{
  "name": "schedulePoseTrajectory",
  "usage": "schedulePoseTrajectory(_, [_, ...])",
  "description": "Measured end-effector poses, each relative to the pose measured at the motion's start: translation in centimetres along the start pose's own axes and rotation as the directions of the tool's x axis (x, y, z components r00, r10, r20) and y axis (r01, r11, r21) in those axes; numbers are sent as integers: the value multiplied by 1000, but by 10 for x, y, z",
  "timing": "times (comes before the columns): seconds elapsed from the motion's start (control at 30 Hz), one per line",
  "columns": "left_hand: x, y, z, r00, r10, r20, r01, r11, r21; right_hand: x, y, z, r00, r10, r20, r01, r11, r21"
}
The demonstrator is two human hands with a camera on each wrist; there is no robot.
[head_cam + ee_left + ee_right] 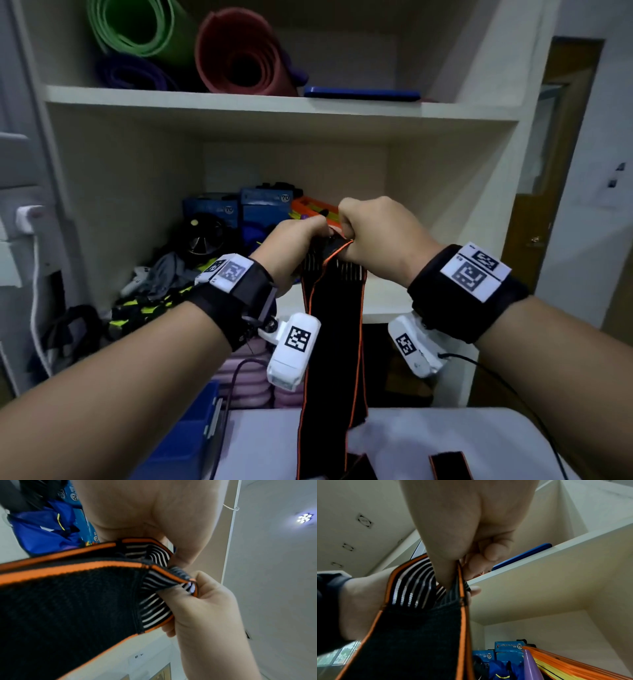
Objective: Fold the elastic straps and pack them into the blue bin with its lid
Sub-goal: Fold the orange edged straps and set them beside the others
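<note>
A long black elastic strap point(334, 342) with orange edges hangs doubled from both raised hands, and its lower part reaches the white table point(428, 442). My left hand point(320, 233) pinches its striped top end from the left. My right hand point(346, 238) grips the same end from the right, knuckles touching the left. The left wrist view shows the strap point(68, 601) with the right hand's thumb on the striped end. The blue bin point(185, 442) stands at the table's left corner. Its blue lid point(361, 93) lies on the upper shelf.
Two more black-and-orange strap pieces point(450, 466) lie at the table's near edge. The shelf unit point(274, 113) in front holds rolled mats point(239, 51) above and blue boxes point(267, 205) and other gear below. A black cable point(496, 380) runs from my right wrist.
</note>
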State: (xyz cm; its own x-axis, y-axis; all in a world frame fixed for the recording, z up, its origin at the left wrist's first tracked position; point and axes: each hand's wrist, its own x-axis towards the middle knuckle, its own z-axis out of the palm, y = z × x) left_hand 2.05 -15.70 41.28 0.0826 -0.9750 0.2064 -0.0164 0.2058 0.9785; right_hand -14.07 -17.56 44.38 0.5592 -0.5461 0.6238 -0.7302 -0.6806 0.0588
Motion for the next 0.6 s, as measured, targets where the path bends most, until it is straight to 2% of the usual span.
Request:
schedulePoseTrajectory(0.1, [-10, 5, 0, 996, 7, 94, -7, 1000, -6, 0, -2, 0, 1000, 27, -9, -27, 1000, 1])
schedulePoseTrajectory(0.2, [-21, 7, -3, 979, 100, 177, -125, 983, 135, 3, -2, -5, 998, 51, 23, -51, 999, -13])
schedulePoseTrajectory(0.27, [-27, 5, -3, 948, 158, 276, -243, 920, 309, 5, -4, -7, 997, 64, 51, -62, 997, -44])
schedulePoseTrajectory(0.33, [-28, -1, -2, 924, 222, 311, -351, 815, 462, 7, -7, -6, 997, 55, 54, -51, 997, -65])
schedulePoseTrajectory(0.4, [-27, -5, -1, 917, 301, 260, -398, 719, 570, 6, -9, -5, 998, 19, 63, -17, 999, -43])
schedulePoseTrajectory(0.43, [-24, -7, -3, 918, 335, 213, -394, 708, 586, 5, -7, -4, 996, -3, 84, 3, 1000, 2])
schedulePoseTrajectory(0.53, [-22, -12, -12, 942, 331, 44, -314, 831, 460, -2, 3, -8, 988, -31, 150, -11, 961, 275])
schedulePoseTrajectory(0.6, [-25, -13, -14, 949, 313, 20, -298, 880, 369, -7, 7, -7, 992, -14, 123, -37, 915, 401])
